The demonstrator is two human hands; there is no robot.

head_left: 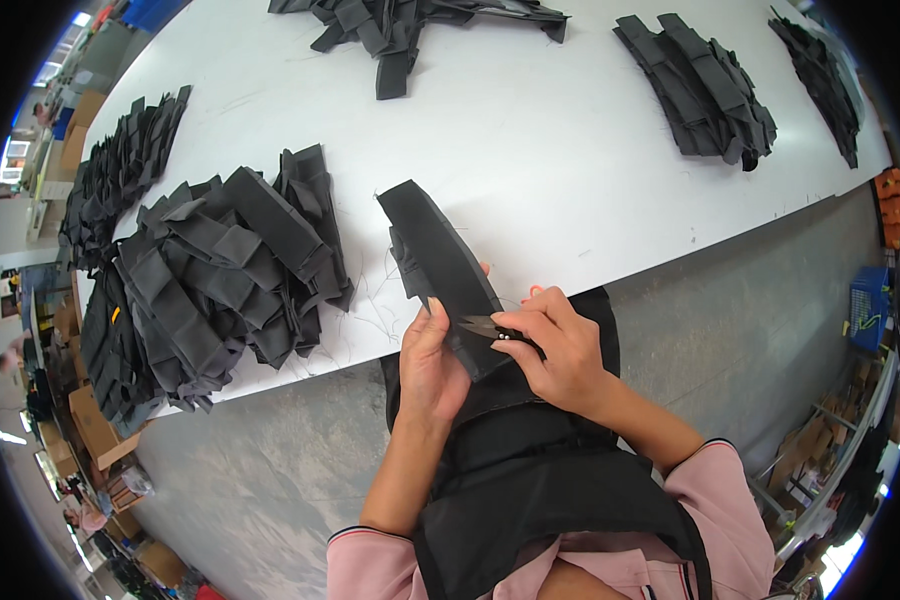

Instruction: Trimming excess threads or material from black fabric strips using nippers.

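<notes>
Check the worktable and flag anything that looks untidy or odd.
Loose threads lie scattered on the white table beside the large dark fabric pile, looking untidy. A small orange patch at the pile's left side breaks the dark colour; what it is, I cannot tell.

The fabric strip (pixel 435 240) at the frame's centre is plain charcoal black, like the piled strips (pixel 215 270) at left. The tabletop (pixel 530 130) is white. The snips (pixel 484 327) show grey blades and black handles. The apron (pixel 560 495) at bottom is black, the shirt (pixel 725 510) pink with dark-and-white striped sleeve edges. The far-right crate (pixel 868 305) looks blue, though blurred.
</notes>
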